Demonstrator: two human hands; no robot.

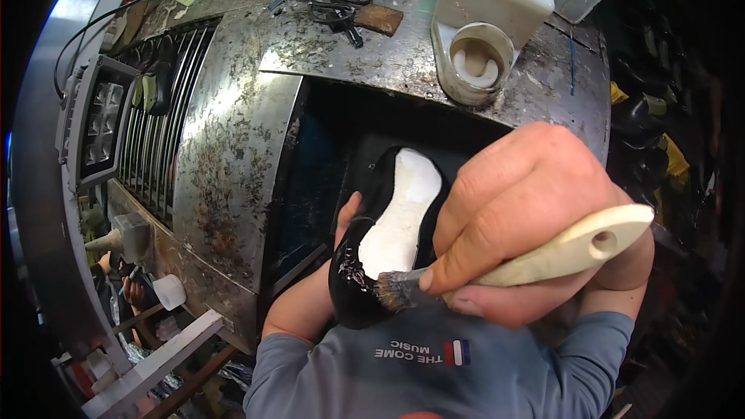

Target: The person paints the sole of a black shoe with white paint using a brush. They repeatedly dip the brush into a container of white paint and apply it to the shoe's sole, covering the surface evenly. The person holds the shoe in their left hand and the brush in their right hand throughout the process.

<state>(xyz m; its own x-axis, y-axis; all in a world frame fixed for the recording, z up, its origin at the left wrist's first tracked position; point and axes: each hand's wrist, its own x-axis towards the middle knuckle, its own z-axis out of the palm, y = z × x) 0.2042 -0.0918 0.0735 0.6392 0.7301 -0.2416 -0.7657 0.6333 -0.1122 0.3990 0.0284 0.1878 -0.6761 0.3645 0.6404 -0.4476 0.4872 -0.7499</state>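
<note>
A black shoe upper (353, 283) is in front of my body, its white sole side (400, 209) turned up. My left hand (348, 216) grips it from the left; one fingertip shows at its edge and the rest is hidden behind the shoe. My right hand (528, 217) is closed around a brush with a pale handle (566, 244). Its dark, clumped bristles (396, 291) touch the near end of the shoe, by the edge of the white sole. Wet, shiny smears (353, 264) lie on the black rim beside the bristles.
A stained metal bench (233, 155) surrounds a dark recess behind the shoe. On it stand a white container with a round cup (481, 70), scissors (334, 4) and a brown block (378, 19). At left are a lamp (97, 120) and a metal grille (167, 147); a co-worker's hand (133, 292) shows lower left.
</note>
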